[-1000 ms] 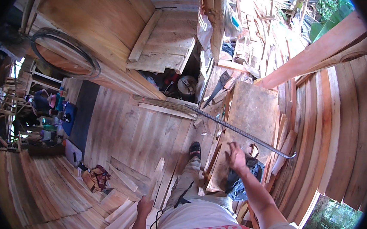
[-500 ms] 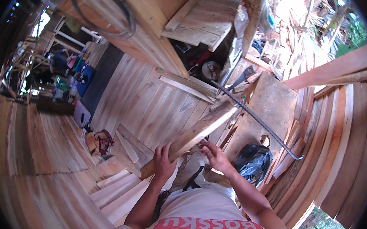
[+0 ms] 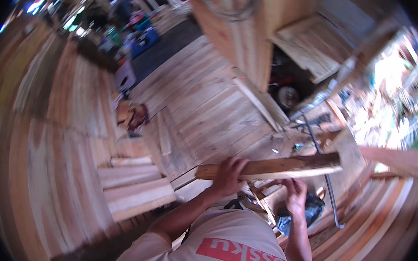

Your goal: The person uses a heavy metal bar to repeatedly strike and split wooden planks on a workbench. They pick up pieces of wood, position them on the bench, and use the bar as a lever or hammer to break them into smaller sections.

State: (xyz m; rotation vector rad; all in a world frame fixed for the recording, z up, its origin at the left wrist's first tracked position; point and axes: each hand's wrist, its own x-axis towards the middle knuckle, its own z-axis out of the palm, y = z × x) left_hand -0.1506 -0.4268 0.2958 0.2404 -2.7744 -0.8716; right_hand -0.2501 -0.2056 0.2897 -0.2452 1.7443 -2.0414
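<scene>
- While the left hand (image 3: 229,178) is clamped on a long, straight, squared brown timber (image 3: 293,165), fingers over its near-left end, the right hand (image 3: 295,195) sits under the lower edge farther along; cannot tell whether it grips or only touches.
- Timber located in front of the person's torso, above the floor.
- Long axis almost level, running left to right across the body; the free end points right, over a dark ribbed metal rod (image 3: 331,202) with a bent lower end. Narrow edge toward the body pale, upper face darker.
- Right of the body: worn flat wooden board (image 3: 350,144); crumpled black plastic bag (image 3: 309,212) just beside the right hand.
- Underfoot, pale plank floor (image 3: 201,96); beyond it, dark grey mat (image 3: 168,48).
- Room: striped reddish-brown plank wall (image 3: 70,171) at left; bright outdoor opening (image 3: 393,96) at right.
</scene>
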